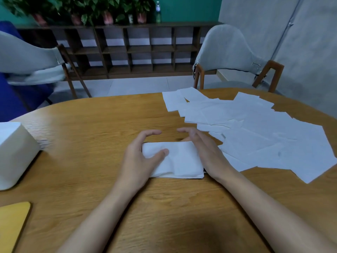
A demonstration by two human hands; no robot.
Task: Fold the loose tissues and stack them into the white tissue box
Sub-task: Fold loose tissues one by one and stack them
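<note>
Tissues folded into a thick white rectangular stack (179,161) lie at the middle of the round wooden desk (91,125), flanked by both bare hands. The left hand (140,157) is set against the stack's 9 o'clock edge, its thumb pressed on the top sheet and its fingers (151,133) curled open above the far corner. The right hand (206,150) is laid along the 3 o'clock edge, palm inward, fingers loosely spread and gripping nothing; its thumb is hidden.

At 8 o'clock a flat yellow card (12,221) is cut off by the frame edge. At 9 o'clock stands the white tissue box (16,152), well apart from the stack. From 1 to 3 o'clock loose flat white tissue sheets (255,132) are spread overlapping, the nearest just beside the right hand. Beyond the desk, two grey upholstered chairs with wooden legs (231,57) and a dark wooden cubby shelf (131,50) topped with potted plants are seen.
</note>
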